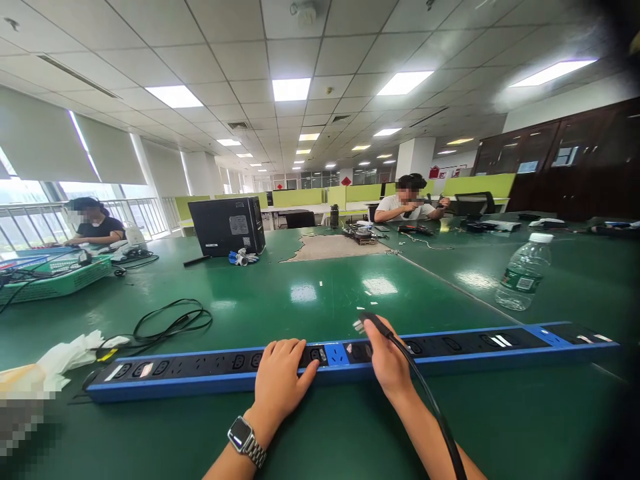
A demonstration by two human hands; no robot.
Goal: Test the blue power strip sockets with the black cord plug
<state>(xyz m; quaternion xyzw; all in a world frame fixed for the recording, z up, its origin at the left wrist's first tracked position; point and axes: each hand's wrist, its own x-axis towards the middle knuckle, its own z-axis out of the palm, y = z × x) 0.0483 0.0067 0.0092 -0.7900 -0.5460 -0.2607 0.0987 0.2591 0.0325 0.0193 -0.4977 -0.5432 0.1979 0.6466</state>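
Note:
A long blue power strip (200, 385) with black socket panels lies across the green table in front of me. My left hand (281, 373), with a watch on the wrist, grips the strip near its middle; the fingers drape over the top and the thumb lies by the near side. Just to the right, my right hand (389, 363) is closed around a black power plug (376, 323), its metal prongs pointing left above the strip. From the plug a thick black cable (425, 387) runs down along my right forearm. Part of the socket row is hidden by my hands.
A water bottle (525, 273) stands at the right. Behind the strip lies a coiled black cord (175, 320), with crumpled white paper (70, 360) to its left. Farther back are a black computer case (225, 227) and a green basket (65, 283). Two people sit at the table.

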